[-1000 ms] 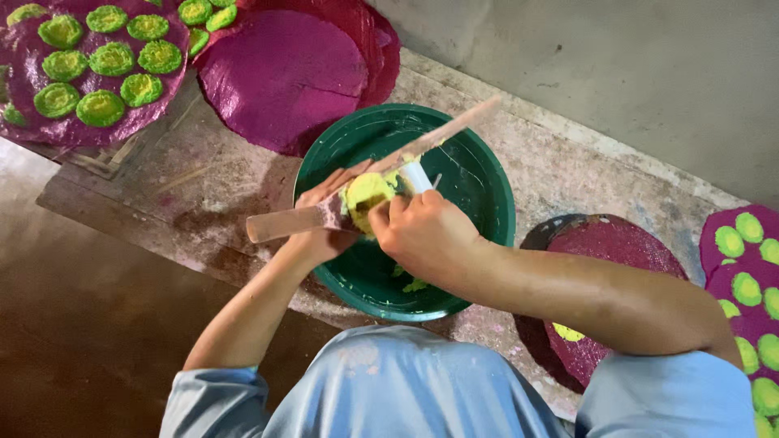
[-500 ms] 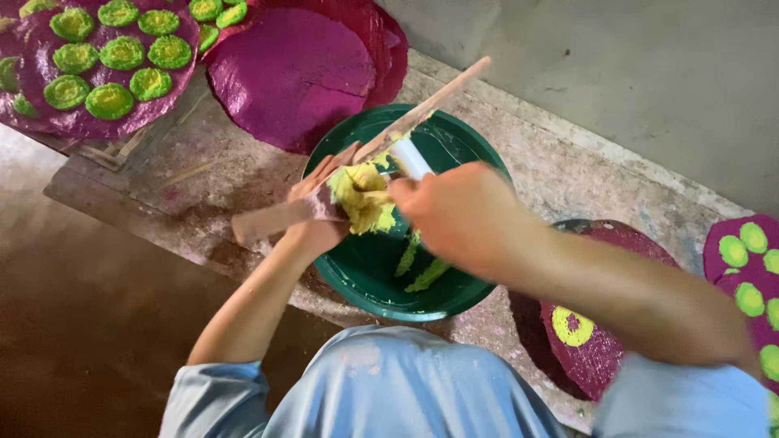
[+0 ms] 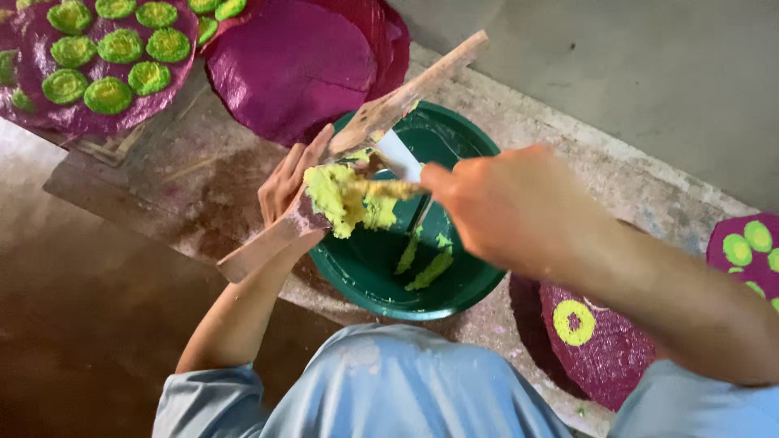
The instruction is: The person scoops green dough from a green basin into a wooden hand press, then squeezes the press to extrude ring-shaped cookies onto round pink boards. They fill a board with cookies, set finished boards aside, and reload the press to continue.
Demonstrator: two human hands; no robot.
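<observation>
Yellow-green paste on a wooden paddle above a green bowl.
Left hand (image 3: pixel 286 188) closed around paddle (image 3: pixel 357 150) beside paste (image 3: pixel 345 199); right hand (image 3: pixel 507 207) gripping a white-bladed scraper (image 3: pixel 399 158) against it; bowl (image 3: pixel 454 288) directly below.

Right hand (image 3: pixel 507 207): motion-blurred; fingers turned away, grip not readable; forearm cut by the right edge.
White tool (image 3: pixel 399 156): handle end lost inside that hand; kind not certain.
Wooden paddle (image 3: pixel 357 146): middle stretch covered by the yellow-green paste (image 3: pixel 345 203) and the left hand (image 3: pixel 286 188).
Green basin (image 3: pixel 381 268): near rim hidden behind the blue shirt (image 3: pixel 389 389).
Purple disc with green rounds (image 3: pixel 97 65): cut by the top and left edges.
Purple disc at right (image 3: pixel 746 251): cut by the right edge.
Disc with a yellow ring (image 3: pixel 592 349): partly under the right arm.
</observation>
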